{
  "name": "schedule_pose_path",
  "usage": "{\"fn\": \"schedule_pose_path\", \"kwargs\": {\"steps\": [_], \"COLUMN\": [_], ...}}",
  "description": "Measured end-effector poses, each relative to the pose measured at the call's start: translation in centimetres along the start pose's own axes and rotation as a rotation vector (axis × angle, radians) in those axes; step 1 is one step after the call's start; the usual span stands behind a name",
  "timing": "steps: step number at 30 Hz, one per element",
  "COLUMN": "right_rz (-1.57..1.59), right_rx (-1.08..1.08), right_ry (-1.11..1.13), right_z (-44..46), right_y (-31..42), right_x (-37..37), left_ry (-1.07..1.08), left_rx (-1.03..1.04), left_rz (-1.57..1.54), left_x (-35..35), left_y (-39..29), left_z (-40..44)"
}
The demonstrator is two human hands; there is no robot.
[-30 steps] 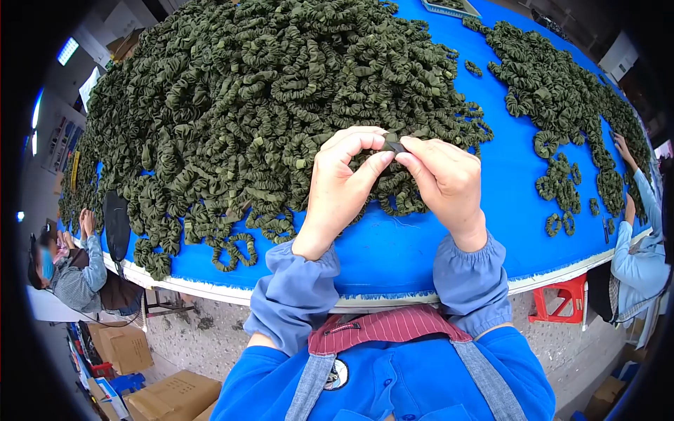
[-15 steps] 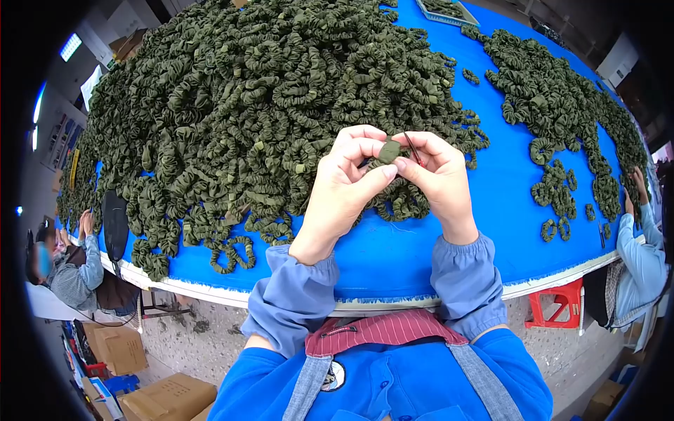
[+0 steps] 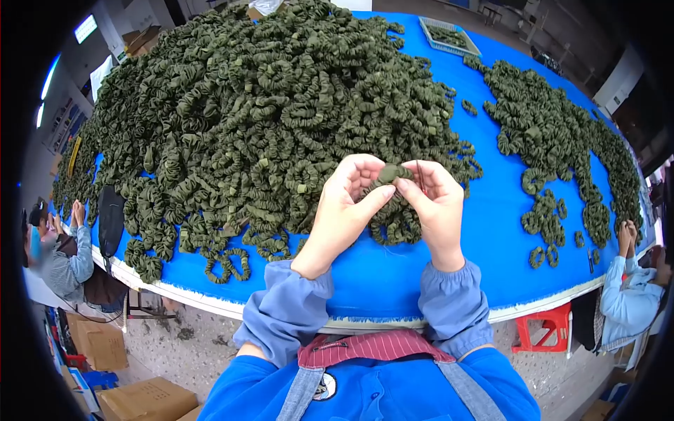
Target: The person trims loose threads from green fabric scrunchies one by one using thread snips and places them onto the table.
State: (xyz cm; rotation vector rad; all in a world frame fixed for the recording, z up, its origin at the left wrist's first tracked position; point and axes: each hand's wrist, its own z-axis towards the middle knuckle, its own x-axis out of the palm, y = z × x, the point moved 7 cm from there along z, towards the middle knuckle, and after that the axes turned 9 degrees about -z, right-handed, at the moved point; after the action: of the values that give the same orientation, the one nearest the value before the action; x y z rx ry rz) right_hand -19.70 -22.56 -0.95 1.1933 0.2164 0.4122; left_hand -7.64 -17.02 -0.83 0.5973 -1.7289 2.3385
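Observation:
My left hand (image 3: 342, 212) and my right hand (image 3: 439, 214) meet above the near edge of a big pile of dark green scrunchies (image 3: 246, 126). Pinched between the fingertips of both is one green scrunchie (image 3: 393, 172), a smooth, flat section of its cloth facing up. A thin dark tool with a red part (image 3: 421, 177) is also in my right hand, tucked against the fingers; its kind is not clear. My fingers cover part of the scrunchie.
The blue-covered table (image 3: 379, 281) carries more scrunchies (image 3: 537, 105) at the right and a pale basket (image 3: 449, 36) at the back. One person (image 3: 70, 259) works at the far left, another (image 3: 628, 288) at the far right. A red stool (image 3: 544, 328) and cardboard boxes (image 3: 147, 400) stand below.
The view has tilted up slightly and shifted, so both hands appear lower. The scrunchie has turned a little between my fingertips; both hands still pinch it.

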Motion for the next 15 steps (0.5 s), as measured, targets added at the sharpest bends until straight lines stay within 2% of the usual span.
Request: {"fn": "schedule_pose_path", "kwargs": {"steps": [4, 9, 10, 14, 15], "right_rz": [-0.168, -0.220, -0.224, -0.041, -0.040], "right_rx": [-0.030, -0.072, -0.065, -0.026, -0.030], "right_ry": [-0.137, -0.211, -0.215, -0.148, -0.145], "right_z": [-0.7, -0.3, -0.3, 0.4, 0.4], "right_y": [0.7, 0.6, 0.4, -1.0, -0.9], "right_x": [-1.1, -2.1, -2.2, -1.4, -1.3], "left_ry": [-0.092, 0.001, 0.005, 0.067, 0.066], "left_rx": [0.230, 0.204, 0.197, 0.088, 0.092], "left_rz": [0.539, 0.739, 0.735, 0.247, 0.248], "left_x": [-0.5, 0.0, 0.0, -0.3, -0.2], "left_y": [-1.4, -0.8, -0.5, 0.9, 0.8], "left_z": [-0.2, 0.0, -0.1, 0.2, 0.3]}}
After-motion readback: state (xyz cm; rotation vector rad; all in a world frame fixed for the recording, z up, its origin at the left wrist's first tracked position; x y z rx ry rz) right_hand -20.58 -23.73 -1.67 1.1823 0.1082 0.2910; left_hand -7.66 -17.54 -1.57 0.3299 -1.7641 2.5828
